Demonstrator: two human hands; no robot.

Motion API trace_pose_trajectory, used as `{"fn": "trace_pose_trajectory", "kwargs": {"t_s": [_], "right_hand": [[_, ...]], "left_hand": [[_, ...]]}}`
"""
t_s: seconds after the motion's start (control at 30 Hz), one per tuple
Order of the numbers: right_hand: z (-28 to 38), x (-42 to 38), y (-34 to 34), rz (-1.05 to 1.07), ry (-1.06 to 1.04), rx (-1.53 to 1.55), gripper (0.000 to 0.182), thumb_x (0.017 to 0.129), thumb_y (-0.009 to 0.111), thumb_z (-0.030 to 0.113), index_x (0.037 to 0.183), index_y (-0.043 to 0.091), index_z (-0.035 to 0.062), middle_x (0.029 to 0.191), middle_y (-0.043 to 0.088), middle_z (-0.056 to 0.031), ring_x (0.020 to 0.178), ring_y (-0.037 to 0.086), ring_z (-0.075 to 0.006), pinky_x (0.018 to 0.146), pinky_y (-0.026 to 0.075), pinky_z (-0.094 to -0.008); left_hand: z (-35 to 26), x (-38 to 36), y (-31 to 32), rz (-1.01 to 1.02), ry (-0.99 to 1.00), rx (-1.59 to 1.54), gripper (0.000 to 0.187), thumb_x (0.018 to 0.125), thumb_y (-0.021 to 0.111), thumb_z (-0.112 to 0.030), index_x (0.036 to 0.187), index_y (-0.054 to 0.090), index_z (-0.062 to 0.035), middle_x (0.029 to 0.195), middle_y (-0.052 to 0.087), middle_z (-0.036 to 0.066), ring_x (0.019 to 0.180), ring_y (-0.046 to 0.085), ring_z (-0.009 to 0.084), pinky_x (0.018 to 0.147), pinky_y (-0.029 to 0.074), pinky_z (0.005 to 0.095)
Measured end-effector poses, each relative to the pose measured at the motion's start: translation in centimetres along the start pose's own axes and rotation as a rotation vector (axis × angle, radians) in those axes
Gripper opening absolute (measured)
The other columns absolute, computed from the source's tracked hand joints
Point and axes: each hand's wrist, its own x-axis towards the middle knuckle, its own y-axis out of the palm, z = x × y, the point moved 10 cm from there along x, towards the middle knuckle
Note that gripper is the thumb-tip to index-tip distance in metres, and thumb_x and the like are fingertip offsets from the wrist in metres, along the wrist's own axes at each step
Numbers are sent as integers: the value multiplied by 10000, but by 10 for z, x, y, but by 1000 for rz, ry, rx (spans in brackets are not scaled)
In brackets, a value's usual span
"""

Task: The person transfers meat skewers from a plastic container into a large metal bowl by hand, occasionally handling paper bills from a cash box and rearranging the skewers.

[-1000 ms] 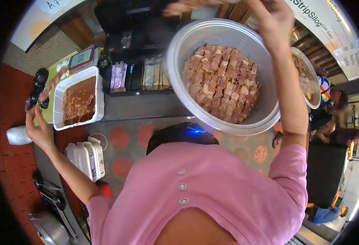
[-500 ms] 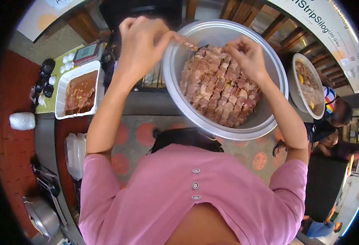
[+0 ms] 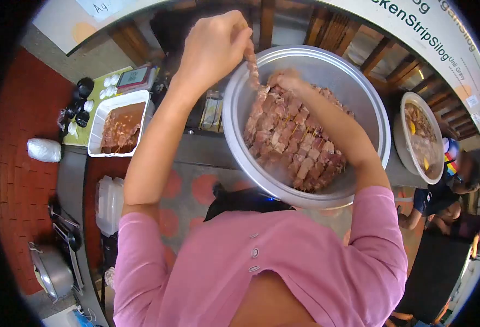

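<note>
A large round metal basin [image 3: 368,103] holds a heap of raw meat skewers [image 3: 300,139] laid side by side. My left hand [image 3: 215,46] is raised over the basin's upper left rim, closed on one end of a meat skewer [image 3: 252,65]. This skewer hangs down toward the heap. Inside the basin, at the top of the heap, my right hand [image 3: 289,82] is closed close to the lower end of the hanging skewer. Its fingertips are blurred and partly hidden, so I cannot make out what they hold.
On the left, a white tray [image 3: 94,136] of meat in brown sauce stands near a digital scale [image 3: 133,77]. A second basin [image 3: 403,136] with meat in liquid is on the right. A plastic container [image 3: 109,204] lies below the tray. People [image 3: 442,199] sit at far right.
My left hand has moved up and right, and its skewer now hangs nearly upright. My right hand has moved left across the heap toward that skewer. The view has shifted slightly.
</note>
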Motion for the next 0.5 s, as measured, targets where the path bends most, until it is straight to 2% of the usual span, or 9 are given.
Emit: {"fn": "trace_pose_trajectory", "kwargs": {"t_s": [0.03,0.13,0.17,0.23,0.27,0.33,0.5], "right_hand": [[-4,6,-1,2,-9,-169,188,731,639,187,807,690,23,770,660,-70,706,611,-187,661,495,-332],[0,8,3,60,-124,-298,254,687,655,233,782,687,0,761,665,-119,711,625,-231,658,494,-354],[-3,13,4,57,-122,-294,254,687,655,233,782,687,0,761,665,-119,711,625,-231,658,494,-354],[-9,26,4,10,-77,-686,150,667,739,186,732,732,51,805,714,-85,682,645,-175,625,503,-315],[-5,21,5,7,-74,-684,150,667,739,186,732,732,51,805,714,-85,682,645,-175,625,503,-315],[16,3,0,-69,-98,-686,198,652,751,241,745,737,67,816,706,-118,763,675,-229,699,519,-346],[9,6,6,-185,-137,-869,265,617,771,289,737,731,56,810,686,-169,763,672,-291,725,519,-399]], "left_hand": [[0,3,1,8,-16,-36,106,850,614,-103,807,630,-7,735,677,131,654,667,185,624,516,288],[-3,5,3,-36,-1,-9,101,842,624,-101,825,622,-2,740,680,128,668,670,191,633,515,296],[-2,5,6,-32,2,-10,101,842,624,-101,825,622,-2,740,680,128,668,670,191,633,515,296],[1,5,9,-48,-13,-34,103,835,632,-102,841,616,-1,740,679,129,670,671,202,642,516,303],[1,5,12,-46,-12,-37,103,835,632,-102,841,616,-1,740,679,129,670,671,202,642,516,303],[3,6,18,-37,-39,-20,103,829,634,-99,857,615,-2,741,678,133,671,671,211,648,518,312],[6,5,31,10,-99,-31,94,827,633,-97,844,611,-7,748,681,130,675,673,226,651,518,321]]}}
